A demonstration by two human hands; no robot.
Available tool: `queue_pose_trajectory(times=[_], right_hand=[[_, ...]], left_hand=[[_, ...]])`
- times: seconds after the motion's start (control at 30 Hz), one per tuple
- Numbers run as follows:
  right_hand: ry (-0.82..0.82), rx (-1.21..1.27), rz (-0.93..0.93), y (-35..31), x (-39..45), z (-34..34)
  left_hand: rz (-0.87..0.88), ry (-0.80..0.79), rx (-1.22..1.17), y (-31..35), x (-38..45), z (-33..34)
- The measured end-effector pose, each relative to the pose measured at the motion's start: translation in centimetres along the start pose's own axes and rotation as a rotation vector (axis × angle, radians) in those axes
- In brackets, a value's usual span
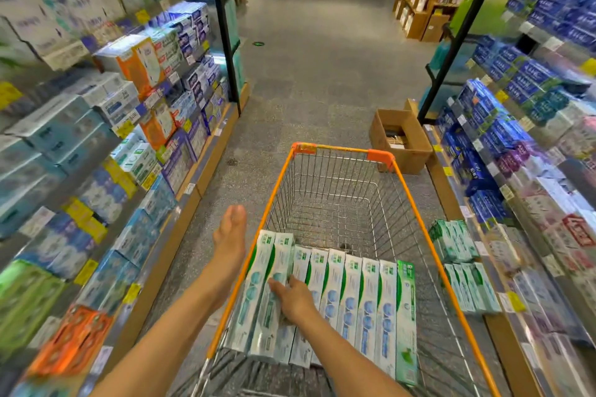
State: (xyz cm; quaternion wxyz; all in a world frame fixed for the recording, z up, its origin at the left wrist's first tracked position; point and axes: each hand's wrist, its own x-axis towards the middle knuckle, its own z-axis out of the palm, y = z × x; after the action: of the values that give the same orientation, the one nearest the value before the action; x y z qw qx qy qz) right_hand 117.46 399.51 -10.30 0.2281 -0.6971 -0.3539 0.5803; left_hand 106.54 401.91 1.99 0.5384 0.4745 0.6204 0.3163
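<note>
Between stocked shelves (145, 80), on speckled grey floor (322, 74): wire cart (342, 148). Toothpaste boxes (351, 293) in row at its near end. I see right hand (292, 298) gripping topmost ones; left hand (230, 235) flat, fingers straight, outside left rim. Cardboard box (409, 138) ahead.

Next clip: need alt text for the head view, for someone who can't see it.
A person's right hand grips the leftmost of a row of toothpaste boxes lying in an orange-rimmed wire shopping cart. The left hand stretches forward, open, outside the cart's left rim, in a store aisle between shelves of boxed goods.
</note>
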Motion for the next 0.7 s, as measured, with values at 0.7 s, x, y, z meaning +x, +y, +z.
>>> queue_pose_trajectory(times=[0.7], right_hand=[[0.903, -0.373, -0.283, 9.0, -23.7, -34.3]], left_hand=[[0.385, -0.21, 0.135, 6.3, -6.3, 20.6]])
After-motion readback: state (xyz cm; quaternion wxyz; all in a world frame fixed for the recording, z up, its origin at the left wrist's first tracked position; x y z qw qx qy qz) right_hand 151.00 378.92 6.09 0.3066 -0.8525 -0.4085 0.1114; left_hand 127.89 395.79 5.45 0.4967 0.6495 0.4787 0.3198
